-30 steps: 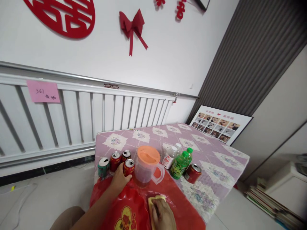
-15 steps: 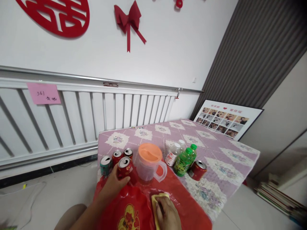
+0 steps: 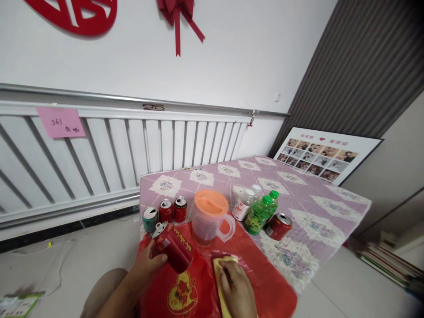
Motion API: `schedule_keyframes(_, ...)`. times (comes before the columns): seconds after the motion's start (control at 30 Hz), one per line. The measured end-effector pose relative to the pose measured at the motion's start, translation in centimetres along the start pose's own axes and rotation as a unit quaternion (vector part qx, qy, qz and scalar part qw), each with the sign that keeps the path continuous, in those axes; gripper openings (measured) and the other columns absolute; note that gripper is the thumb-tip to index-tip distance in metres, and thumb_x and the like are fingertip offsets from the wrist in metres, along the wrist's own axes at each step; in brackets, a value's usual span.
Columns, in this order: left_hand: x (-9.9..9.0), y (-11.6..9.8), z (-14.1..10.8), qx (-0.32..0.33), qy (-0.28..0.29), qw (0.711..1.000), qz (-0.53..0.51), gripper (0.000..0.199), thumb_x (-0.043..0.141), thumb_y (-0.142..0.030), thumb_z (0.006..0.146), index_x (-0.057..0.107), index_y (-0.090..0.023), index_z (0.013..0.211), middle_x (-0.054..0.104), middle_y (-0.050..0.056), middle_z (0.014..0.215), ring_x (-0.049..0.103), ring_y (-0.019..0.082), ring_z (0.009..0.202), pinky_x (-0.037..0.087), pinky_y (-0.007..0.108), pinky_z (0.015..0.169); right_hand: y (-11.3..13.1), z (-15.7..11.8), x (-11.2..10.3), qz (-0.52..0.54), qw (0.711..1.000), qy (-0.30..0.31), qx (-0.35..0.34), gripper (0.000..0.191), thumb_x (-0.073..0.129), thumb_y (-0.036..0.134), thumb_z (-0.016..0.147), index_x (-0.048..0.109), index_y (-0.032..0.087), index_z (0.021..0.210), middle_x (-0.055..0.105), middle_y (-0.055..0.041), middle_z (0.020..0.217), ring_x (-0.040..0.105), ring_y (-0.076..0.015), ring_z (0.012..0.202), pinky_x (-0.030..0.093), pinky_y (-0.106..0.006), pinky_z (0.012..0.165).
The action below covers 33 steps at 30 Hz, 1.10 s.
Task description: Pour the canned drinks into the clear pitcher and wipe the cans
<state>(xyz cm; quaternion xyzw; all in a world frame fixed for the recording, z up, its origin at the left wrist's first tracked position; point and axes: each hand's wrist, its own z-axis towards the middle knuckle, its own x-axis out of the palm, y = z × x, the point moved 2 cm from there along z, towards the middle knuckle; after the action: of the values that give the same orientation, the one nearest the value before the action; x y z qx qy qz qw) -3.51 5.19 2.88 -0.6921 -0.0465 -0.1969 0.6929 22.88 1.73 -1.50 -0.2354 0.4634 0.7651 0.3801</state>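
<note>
My left hand (image 3: 149, 260) grips a red drink can (image 3: 175, 249) near its top, tilted over a red basin (image 3: 202, 282) with a yellow heart print. The can's opening faces up and to the left. My right hand (image 3: 236, 282) presses on a folded yellow cloth (image 3: 221, 282) lying on a red plastic sheet (image 3: 265, 282). Just beyond the basin stands a clear plastic pitcher (image 3: 202, 225) with an orange lid. A teal can (image 3: 150, 219) and two upright red cans (image 3: 165, 211) stand behind my left hand.
Two green-capped bottles (image 3: 258, 216), two white-capped bottles (image 3: 243, 205) and another red can (image 3: 278, 226) stand right of the pitcher. A patterned purple tablecloth (image 3: 228, 181) covers the table; a white radiator (image 3: 192, 145) runs behind it.
My left hand has tipped the red can from nearly upright to strongly tilted and brought it over the basin. My right hand stays on the cloth. The view has dipped slightly.
</note>
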Motion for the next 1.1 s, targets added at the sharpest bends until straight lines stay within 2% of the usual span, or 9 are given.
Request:
schedule_keyframes(0.07, -0.5, 0.2, -0.2, 0.005, 0.002, 0.999, 0.048, 0.081, 0.074, -0.062, 0.061, 0.050, -0.024, 0.129, 0.065, 0.012, 0.122, 0.057, 0.037, 0.117, 0.046, 0.052, 0.098, 0.2, 0.1, -0.1, -0.002, 1.000, -0.003, 0.005, 0.020, 0.048, 0.026, 0.089, 0.067, 0.023, 0.092, 0.072, -0.0076, 0.093, 0.068, -0.0218, 0.087, 0.055, -0.034, 0.079)
schedule_keyframes(0.17, -1.2, 0.8, -0.4, 0.013, 0.020, 0.992, 0.127, 0.075, 0.075, -0.043, 0.063, 0.048, -0.024, 0.130, 0.059, 0.010, 0.131, 0.052, 0.035, 0.123, 0.042, 0.049, 0.105, 0.2, 0.1, -0.1, -0.003, 1.000, -0.004, 0.010, 0.021, 0.048, 0.026, 0.089, 0.068, 0.022, 0.092, 0.072, -0.0084, 0.092, 0.068, -0.0222, 0.087, 0.055, -0.035, 0.079)
schedule_keyframes(0.27, -1.3, 1.4, -0.7, 0.012, 0.037, 0.970, 0.240, 0.077, 0.070, -0.024, 0.061, 0.044, -0.022, 0.134, 0.053, 0.009, 0.138, 0.047, 0.032, 0.129, 0.038, 0.045, 0.109, 0.2, 0.0, 0.0, -0.004, 1.000, 0.003, 0.013, 0.020, 0.049, 0.026, 0.088, 0.068, 0.021, 0.092, 0.072, -0.0089, 0.093, 0.067, -0.0222, 0.087, 0.055, -0.034, 0.079)
schedule_keyframes(0.37, -0.8, 1.7, -1.2, -0.001, 0.051, 0.946, 0.320, 0.076, 0.064, -0.014, 0.058, 0.046, -0.021, 0.132, 0.056, 0.007, 0.135, 0.048, 0.031, 0.128, 0.037, 0.043, 0.109, 0.1, -0.1, 0.1, -0.004, 1.000, 0.010, 0.015, 0.019, 0.049, 0.024, 0.087, 0.068, 0.021, 0.093, 0.071, -0.0088, 0.094, 0.067, -0.0220, 0.089, 0.054, -0.034, 0.081)
schedule_keyframes(0.57, -0.1, 1.3, -1.8, 0.002, 0.098, 0.937, 0.336, 0.069, 0.064, -0.009, 0.060, 0.051, -0.023, 0.126, 0.065, 0.004, 0.123, 0.059, 0.028, 0.114, 0.045, 0.039, 0.102, 0.0, -0.1, 0.1, -0.003, 1.000, 0.012, 0.016, 0.019, 0.050, 0.023, 0.087, 0.068, 0.021, 0.093, 0.071, -0.0084, 0.094, 0.067, -0.0214, 0.089, 0.054, -0.034, 0.081)
schedule_keyframes(0.73, -0.5, 1.6, -1.9, -0.005, 0.112, 0.935, 0.337, 0.074, 0.064, -0.009, 0.061, 0.048, -0.025, 0.131, 0.061, 0.004, 0.130, 0.056, 0.029, 0.119, 0.042, 0.041, 0.105, -0.1, -0.1, 0.2, 0.000, 1.000, 0.006, 0.019, 0.020, 0.049, 0.026, 0.088, 0.068, 0.021, 0.093, 0.071, -0.0091, 0.094, 0.067, -0.0222, 0.089, 0.055, -0.035, 0.080)
schedule_keyframes(0.83, -1.2, 2.6, -2.3, -0.017, 0.093, 0.941, 0.326, 0.088, 0.067, -0.007, 0.058, 0.040, -0.026, 0.139, 0.054, 0.005, 0.138, 0.051, 0.029, 0.126, 0.037, 0.043, 0.110, -0.1, -0.1, 0.2, 0.004, 1.000, 0.009, 0.022, 0.020, 0.049, 0.026, 0.088, 0.068, 0.021, 0.093, 0.071, -0.0093, 0.095, 0.067, -0.0223, 0.089, 0.055, -0.035, 0.081)
schedule_keyframes(0.93, -1.4, 3.8, -2.8, -0.014, 0.047, 0.950, 0.307, 0.098, 0.070, -0.006, 0.053, 0.035, -0.026, 0.142, 0.047, 0.007, 0.144, 0.043, 0.031, 0.132, 0.031, 0.047, 0.114, -0.1, -0.1, 0.2, 0.009, 1.000, 0.014, 0.025, 0.020, 0.050, 0.026, 0.088, 0.068, 0.022, 0.094, 0.072, -0.0086, 0.095, 0.067, -0.0220, 0.090, 0.054, -0.035, 0.082)
schedule_keyframes(1.1, -0.4, 5.3, -3.3, -0.004, -0.032, 0.948, 0.318, 0.089, 0.071, -0.010, 0.056, 0.040, -0.022, 0.139, 0.046, 0.010, 0.145, 0.039, 0.032, 0.135, 0.025, 0.050, 0.116, -0.2, -0.2, 0.4, 0.015, 0.999, 0.012, 0.030, 0.020, 0.050, 0.028, 0.088, 0.068, 0.022, 0.093, 0.072, -0.0088, 0.097, 0.067, -0.0226, 0.091, 0.054, -0.037, 0.084)
